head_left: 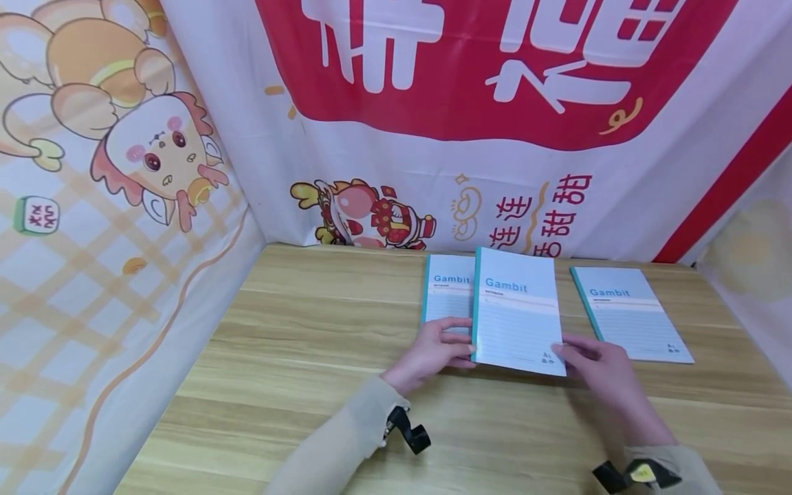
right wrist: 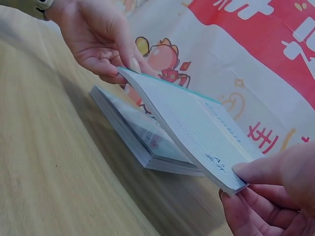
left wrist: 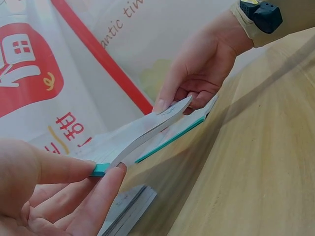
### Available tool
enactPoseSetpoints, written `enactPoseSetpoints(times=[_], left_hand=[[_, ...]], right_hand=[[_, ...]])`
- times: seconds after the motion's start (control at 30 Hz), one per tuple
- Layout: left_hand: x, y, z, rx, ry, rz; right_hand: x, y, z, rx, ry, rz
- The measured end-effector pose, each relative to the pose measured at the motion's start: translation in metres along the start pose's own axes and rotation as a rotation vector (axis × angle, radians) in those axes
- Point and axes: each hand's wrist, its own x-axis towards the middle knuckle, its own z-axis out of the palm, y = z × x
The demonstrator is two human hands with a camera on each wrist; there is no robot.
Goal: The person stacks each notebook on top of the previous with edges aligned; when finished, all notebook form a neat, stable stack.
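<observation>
A light blue notebook [head_left: 516, 316] with a teal spine and "Gambit" on its cover is held above the table by both hands. My left hand [head_left: 438, 349] pinches the spine edge near the lower left corner, thumb on top and fingers beneath. At the lower right corner my right hand [head_left: 597, 368] grips it the same way, thumb on the cover. Behind it lies a stack of like notebooks [right wrist: 130, 130], partly hidden in the head view. Another notebook [head_left: 631, 313] lies flat to the right, beyond my right hand.
The wooden table [head_left: 297, 330] runs back to a printed cloth backdrop [head_left: 371, 151]. A patterned cloth [head_left: 155, 289] borders the table's left side, and pale cloth stands at the right. Each wrist wears a small black camera [head_left: 411, 433].
</observation>
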Motion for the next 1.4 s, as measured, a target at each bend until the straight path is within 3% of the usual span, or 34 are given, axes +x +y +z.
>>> enactPoseSetpoints(times=[0.3,0.63,0.87,1.23,1.4], left_hand=[[0.002,0.007,-0.014,0.047,0.035,0.032],[0.005,0.02,-0.03,0.223,0.165,0.051],[0.007,0.026,-0.045,0.232,0.243,0.069],[0.008,0.034,-0.059,0.29,0.285,0.103],[0.011,0.034,-0.063,0.317,0.309,0.086]], right_hand=[[0.009,-0.012,0.01,0.035,0.022,-0.067],[0.024,-0.035,0.021,0.064,0.036,-0.123],[0.03,-0.049,0.035,0.119,0.063,-0.122],[0.043,-0.057,0.052,0.197,0.134,-0.149],[0.047,-0.058,0.056,0.21,0.123,-0.171]])
